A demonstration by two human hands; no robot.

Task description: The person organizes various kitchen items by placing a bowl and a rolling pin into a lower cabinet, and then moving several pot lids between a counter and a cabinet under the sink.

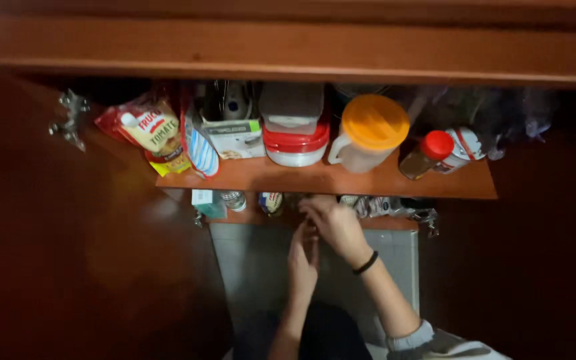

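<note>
Lower shelf (395, 223): hands (321, 233) reaching in.

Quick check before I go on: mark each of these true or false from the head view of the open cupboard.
1. A pitcher with an orange lid stands on the upper shelf. True.
2. The spice jar with a red cap stands upright. False: it lies tilted on its side, right of the pitcher.
3. Both hands reach toward the lower shelf. True: the left hand and the right hand are together at its front edge.
4. The right wrist is bare. False: it wears a black band.
5. The red-lidded containers sit left of the pitcher. True.
</note>
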